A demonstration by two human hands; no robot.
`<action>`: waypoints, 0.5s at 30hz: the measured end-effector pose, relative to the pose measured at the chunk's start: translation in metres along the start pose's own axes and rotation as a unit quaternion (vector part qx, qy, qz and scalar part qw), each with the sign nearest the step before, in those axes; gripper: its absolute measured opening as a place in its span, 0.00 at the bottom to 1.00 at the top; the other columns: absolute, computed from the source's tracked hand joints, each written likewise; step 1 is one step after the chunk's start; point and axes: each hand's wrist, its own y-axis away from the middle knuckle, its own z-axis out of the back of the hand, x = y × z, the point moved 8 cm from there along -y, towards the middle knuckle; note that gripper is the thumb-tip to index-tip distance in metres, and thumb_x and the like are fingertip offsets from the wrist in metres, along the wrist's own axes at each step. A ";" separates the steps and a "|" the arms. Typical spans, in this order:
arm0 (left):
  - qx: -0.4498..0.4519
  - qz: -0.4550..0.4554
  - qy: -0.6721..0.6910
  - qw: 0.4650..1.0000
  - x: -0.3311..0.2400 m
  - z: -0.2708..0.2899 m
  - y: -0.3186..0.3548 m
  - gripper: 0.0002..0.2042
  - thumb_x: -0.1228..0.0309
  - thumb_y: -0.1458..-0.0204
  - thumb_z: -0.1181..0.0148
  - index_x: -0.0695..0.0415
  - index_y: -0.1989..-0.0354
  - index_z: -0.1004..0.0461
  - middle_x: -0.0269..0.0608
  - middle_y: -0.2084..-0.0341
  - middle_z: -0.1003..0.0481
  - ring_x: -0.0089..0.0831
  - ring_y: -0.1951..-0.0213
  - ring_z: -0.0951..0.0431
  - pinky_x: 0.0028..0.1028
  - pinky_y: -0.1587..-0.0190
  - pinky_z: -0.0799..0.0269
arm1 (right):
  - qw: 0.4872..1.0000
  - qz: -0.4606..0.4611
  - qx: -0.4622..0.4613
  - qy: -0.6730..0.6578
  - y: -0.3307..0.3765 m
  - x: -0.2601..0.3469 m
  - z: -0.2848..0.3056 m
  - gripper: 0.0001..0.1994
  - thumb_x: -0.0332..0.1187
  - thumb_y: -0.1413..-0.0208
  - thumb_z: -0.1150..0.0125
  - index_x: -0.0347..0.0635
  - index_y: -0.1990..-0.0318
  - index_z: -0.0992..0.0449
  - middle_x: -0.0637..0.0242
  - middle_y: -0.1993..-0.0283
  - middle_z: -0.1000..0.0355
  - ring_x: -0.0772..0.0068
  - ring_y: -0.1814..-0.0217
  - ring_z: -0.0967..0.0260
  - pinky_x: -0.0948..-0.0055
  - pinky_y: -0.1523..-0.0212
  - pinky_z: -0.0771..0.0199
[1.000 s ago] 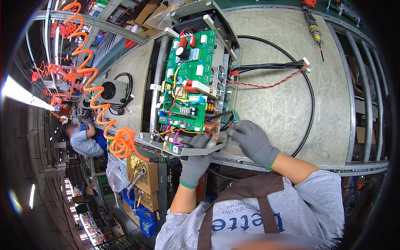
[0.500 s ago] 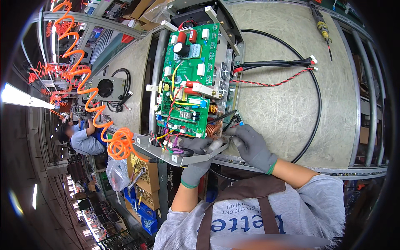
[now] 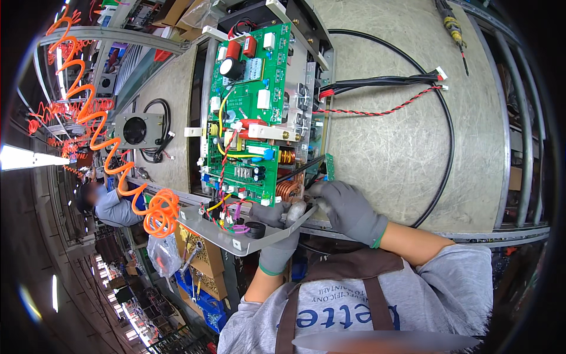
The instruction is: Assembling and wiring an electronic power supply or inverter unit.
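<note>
An open electrical unit with a green circuit board (image 3: 244, 127) stands on the bench in front of me. At its near end is a grey metal panel (image 3: 203, 227), with thin coloured wires and a round black part (image 3: 254, 229) on its inner side. My left hand (image 3: 276, 245), in a grey glove, is closed on the panel's near edge, its fingers partly hidden behind the metal. My right hand (image 3: 348, 211), also gloved, has its fingers bent together at the panel's right end, beside the copper coil (image 3: 288, 190). What lies between those fingertips is hidden.
Black cables (image 3: 383, 82) and a twisted red-black wire (image 3: 377, 110) lie across the bench top (image 3: 389, 159). A power screwdriver (image 3: 452, 29) is at the far right. Left are an orange coiled hose (image 3: 160, 213), another fan unit (image 3: 138, 130), a co-worker (image 3: 115, 203) and screw boxes (image 3: 203, 265).
The panel sits lower in view and more of its inner face shows. My right fingers are nearer the panel's end. The whole view has shifted a little.
</note>
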 end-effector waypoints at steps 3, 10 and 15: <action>-0.005 -0.008 -0.012 1.000 0.004 -0.001 0.002 0.11 0.65 0.49 0.35 0.60 0.74 0.27 0.44 0.74 0.32 0.36 0.70 0.32 0.35 0.69 0.37 | 1.000 -0.012 0.008 -0.005 -0.002 -0.005 -0.009 0.13 0.29 0.45 0.45 0.46 0.51 0.31 0.57 0.56 0.29 0.51 0.56 0.29 0.57 0.58 0.29; -0.031 -0.066 -0.040 0.997 -0.003 0.001 0.001 0.09 0.67 0.50 0.34 0.59 0.72 0.26 0.43 0.73 0.31 0.37 0.69 0.32 0.35 0.68 0.37 | 0.993 0.002 0.062 0.102 -0.014 0.003 -0.008 0.13 0.36 0.43 0.45 0.47 0.51 0.29 0.60 0.67 0.26 0.53 0.72 0.27 0.57 0.73 0.28; -0.021 -0.044 -0.025 0.998 0.001 -0.001 0.002 0.08 0.68 0.51 0.34 0.59 0.72 0.25 0.43 0.74 0.31 0.38 0.69 0.31 0.35 0.67 0.37 | 0.985 0.037 0.132 0.103 -0.018 -0.004 -0.012 0.14 0.37 0.44 0.46 0.48 0.50 0.29 0.60 0.69 0.27 0.55 0.74 0.28 0.58 0.75 0.30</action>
